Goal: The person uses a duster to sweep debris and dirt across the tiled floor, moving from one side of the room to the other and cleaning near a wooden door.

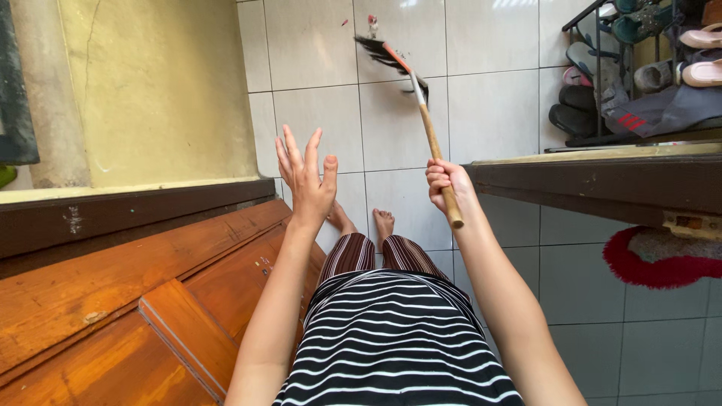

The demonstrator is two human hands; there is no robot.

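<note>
Wooden and pale, the broom handle [436, 150] sits in the closed grip of your right hand [444, 184], fingers wrapped round its lower end. From there the handle slants up and away to the dark bristle head [383, 53], which rests on the white tiled floor [481, 113]. Your left hand [307, 177] is raised, empty, fingers spread, apart from the handle. Beside it lies an orange-brown wooden door [135, 301]. Your bare feet [365, 222] stand on the tiles; a shoe rack [639, 83] and red mat [658, 259] lie to the right.
</note>
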